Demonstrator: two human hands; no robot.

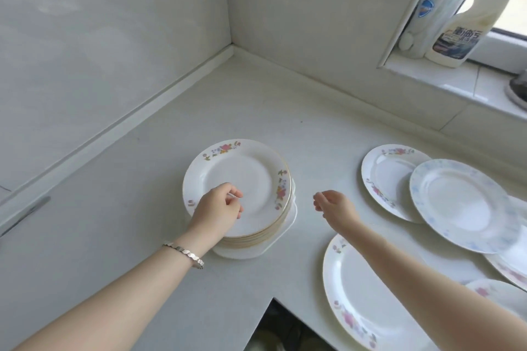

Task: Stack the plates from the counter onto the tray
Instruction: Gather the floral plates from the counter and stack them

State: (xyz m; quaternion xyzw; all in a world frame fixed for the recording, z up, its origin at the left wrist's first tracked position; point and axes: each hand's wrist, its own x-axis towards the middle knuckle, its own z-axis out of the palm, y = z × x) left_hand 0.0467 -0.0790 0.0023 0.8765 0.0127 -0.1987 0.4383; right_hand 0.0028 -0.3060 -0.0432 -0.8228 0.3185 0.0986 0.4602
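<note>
A: Start at the left. What is the left hand (221, 204) doing?

B: It rests over the near rim of the top plate on the stack of plates (238, 188), fingers (234, 195) curled loosely inward. I see nothing pinched between them, so I would call it empty. A silver bracelet (185, 253) sits on that wrist.

A: And the stack itself?

B: It stands on a white tray (292, 215), of which only the right edge and near lip show from under the plates. The tray lies on the pale tabletop (142, 222), near the corner of the walls.

A: Moving right?

B: The right hand (332, 205) hovers over bare tabletop between the stack and the loose plates, fingers (318, 199) slack and apart, gripping nothing.

A: What is left to stack?

B: A large floral plate (362, 291) nearest, partly under the forearm. Behind it a floral plate (385, 177) with a blue-patterned plate (459, 205) overlapping its right side. More plate edges show at the far right.

A: How will they handle?

B: Glazed china by the look: stiff, smooth, likely slippery and breakable. I would take the rim, thumb above and fingers below. The blue-patterned plate should come off first, since it lies on top.
</note>
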